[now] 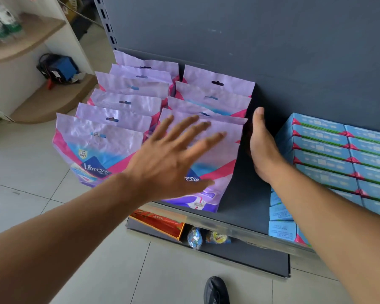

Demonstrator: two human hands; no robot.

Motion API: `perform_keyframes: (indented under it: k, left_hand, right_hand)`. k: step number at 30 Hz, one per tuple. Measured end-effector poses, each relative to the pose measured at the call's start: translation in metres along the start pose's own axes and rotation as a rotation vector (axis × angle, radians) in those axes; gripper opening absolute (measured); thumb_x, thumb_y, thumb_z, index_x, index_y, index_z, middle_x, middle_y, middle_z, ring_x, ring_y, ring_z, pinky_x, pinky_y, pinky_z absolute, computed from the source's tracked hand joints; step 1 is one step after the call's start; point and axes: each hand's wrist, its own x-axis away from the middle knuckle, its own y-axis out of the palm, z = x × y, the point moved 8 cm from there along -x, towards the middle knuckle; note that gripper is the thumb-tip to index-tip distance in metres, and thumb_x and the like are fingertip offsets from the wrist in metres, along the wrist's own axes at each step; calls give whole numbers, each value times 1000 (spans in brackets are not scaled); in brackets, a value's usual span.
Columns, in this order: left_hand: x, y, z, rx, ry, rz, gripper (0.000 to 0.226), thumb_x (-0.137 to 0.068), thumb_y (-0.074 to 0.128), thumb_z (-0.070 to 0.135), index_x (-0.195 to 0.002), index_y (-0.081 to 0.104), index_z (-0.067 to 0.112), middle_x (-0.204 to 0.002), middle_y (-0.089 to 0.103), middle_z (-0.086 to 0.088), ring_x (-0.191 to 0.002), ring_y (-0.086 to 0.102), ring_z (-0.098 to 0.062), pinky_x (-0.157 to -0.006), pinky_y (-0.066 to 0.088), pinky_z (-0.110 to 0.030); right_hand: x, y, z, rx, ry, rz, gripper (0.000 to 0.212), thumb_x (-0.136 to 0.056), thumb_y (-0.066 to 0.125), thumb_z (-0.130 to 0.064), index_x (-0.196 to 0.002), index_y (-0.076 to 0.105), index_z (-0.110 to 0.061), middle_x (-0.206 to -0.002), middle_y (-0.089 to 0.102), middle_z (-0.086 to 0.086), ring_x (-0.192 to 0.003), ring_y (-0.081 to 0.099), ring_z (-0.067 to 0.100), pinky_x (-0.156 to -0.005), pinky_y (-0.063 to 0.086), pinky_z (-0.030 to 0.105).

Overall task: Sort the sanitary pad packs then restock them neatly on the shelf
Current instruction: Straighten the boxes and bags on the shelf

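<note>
Nearest to me the left hand (173, 154) is laid flat, fingers spread wide and straight, over the face of the front pack (217, 163) of the right-hand row; whether the palm actually presses the plastic or hangs just off it I cannot tell, the fingers being blurred; just beyond, the right hand (262, 145) stands on edge against that same row's right side, fingers straight and together, thumb up, holding nothing. The packs look soft and light, crinkly glossy film over padded filling, so I'd judge they slump and slide easily and dent if squeezed; best taken by the two side edges or the stiffer sealed top strip near the hang hole, and squared up with flat palms, not pinched. Beside it stands the left row of packs (97, 145), its front pack overhanging the shelf (241, 194) lip; both rows run back, upright and overlapping, to the grey back panel (250, 40). To the right, apart from the packs across a bare strip of shelf, lie stacked blue boxes (329, 154).
</note>
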Motion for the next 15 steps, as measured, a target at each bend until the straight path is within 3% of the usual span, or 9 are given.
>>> perform_keyframes:
  k: [4,8,11,12,15]
  left_hand:
    - [23,-42,-70,148,-333,215,64,-89,49,56,-136,49,13,-136,55,-11,-128,46,-31,-111,31,-48]
    - [63,-51,-129,315,-643,300,61,-86,53,55,-132,52,16,-132,56,-6,-122,49,-25,-103,38,-38]
    - [110,-39,-174,608,-896,358,85,-73,65,65,-143,38,24,-145,43,4,-133,42,-13,-109,37,-30]
    - [126,-31,-185,704,-954,367,96,-68,68,66,-146,30,25,-150,36,5,-136,37,-12,-111,35,-28]
    - [164,5,-207,983,-1038,278,126,-49,76,66,-151,9,33,-160,18,2,-143,27,-16,-114,30,-41]
  right_hand:
    - [20,2,10,-94,-57,32,107,-59,25,-99,-148,33,-40,-153,35,-20,-140,31,1,-120,21,39]
    - [33,8,6,-171,-79,43,115,-51,32,-103,-147,37,-38,-151,39,-18,-139,34,1,-119,24,39]
    - [54,18,-2,-176,-141,11,103,-60,32,-100,-144,40,-40,-146,47,-17,-135,42,3,-114,33,40]
    - [60,22,-1,-172,-158,6,106,-59,32,-100,-146,36,-39,-145,46,-21,-131,44,-2,-111,37,34]
    - [82,26,4,-95,-225,69,117,-60,40,-95,-155,14,-31,-134,32,-38,-107,37,-35,-94,36,4]
